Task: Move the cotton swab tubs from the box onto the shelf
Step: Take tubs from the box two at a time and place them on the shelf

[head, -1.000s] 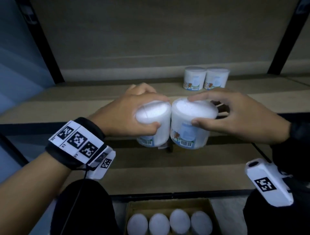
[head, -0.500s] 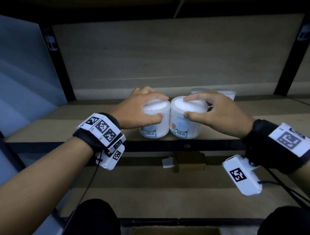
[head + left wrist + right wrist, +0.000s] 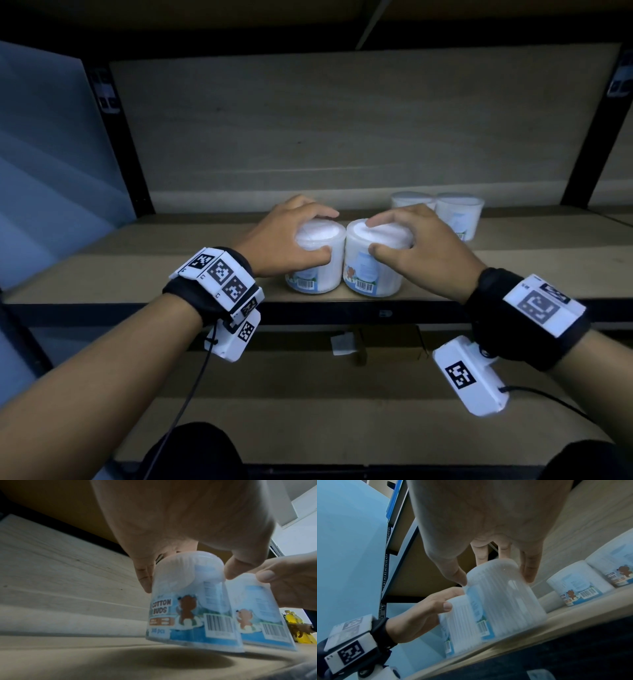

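Two white cotton swab tubs with blue bear labels are side by side at the front edge of the wooden shelf. My left hand grips the left tub from above, thumb in front and fingers behind. My right hand grips the right tub the same way. In the left wrist view the left tub tilts slightly over its shadow, and I cannot tell whether it touches the board. In the right wrist view my right hand grips the right tub. Two more tubs stand at the back right. The box is out of view.
Black uprights frame the bay, and a wood panel closes its back. A pale blue panel is on the left. On the lower shelf lies a small cardboard box. Yellow bottles show far right.
Both hands have carried their tubs up and forward to the front of the upper shelf. My view has tilted up, so the box of tubs has dropped out of sight.
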A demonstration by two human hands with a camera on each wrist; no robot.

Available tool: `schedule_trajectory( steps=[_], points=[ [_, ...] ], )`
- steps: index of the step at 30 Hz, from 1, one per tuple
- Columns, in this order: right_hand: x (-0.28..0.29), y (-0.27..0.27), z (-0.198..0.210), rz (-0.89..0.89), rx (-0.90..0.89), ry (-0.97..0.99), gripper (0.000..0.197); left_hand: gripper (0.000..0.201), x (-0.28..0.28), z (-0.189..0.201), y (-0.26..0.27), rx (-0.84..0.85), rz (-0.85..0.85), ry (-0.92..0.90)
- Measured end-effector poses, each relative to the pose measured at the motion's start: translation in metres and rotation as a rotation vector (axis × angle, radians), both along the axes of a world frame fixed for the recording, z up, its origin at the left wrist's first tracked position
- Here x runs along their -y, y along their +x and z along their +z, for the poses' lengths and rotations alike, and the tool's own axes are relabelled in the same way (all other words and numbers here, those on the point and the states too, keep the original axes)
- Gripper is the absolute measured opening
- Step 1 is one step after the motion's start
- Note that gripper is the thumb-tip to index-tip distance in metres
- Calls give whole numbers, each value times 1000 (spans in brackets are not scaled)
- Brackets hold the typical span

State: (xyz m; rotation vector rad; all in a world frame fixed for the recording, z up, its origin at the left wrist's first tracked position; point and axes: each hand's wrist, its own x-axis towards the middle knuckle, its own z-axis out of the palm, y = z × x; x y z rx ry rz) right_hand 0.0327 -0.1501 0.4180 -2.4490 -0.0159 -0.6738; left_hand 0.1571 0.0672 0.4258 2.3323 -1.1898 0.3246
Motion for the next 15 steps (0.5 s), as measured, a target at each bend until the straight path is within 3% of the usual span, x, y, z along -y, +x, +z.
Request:
schedule_trajectory(
  steps=[8,15],
  points=[
    [-2,-2,-1,-41,-36,-96,36,69,-1,-11,-2,-32,13,-52],
    [-9,-17,14,-84,37,-337,20,24,-1,-2,-16,58,118,-100]
  ],
)
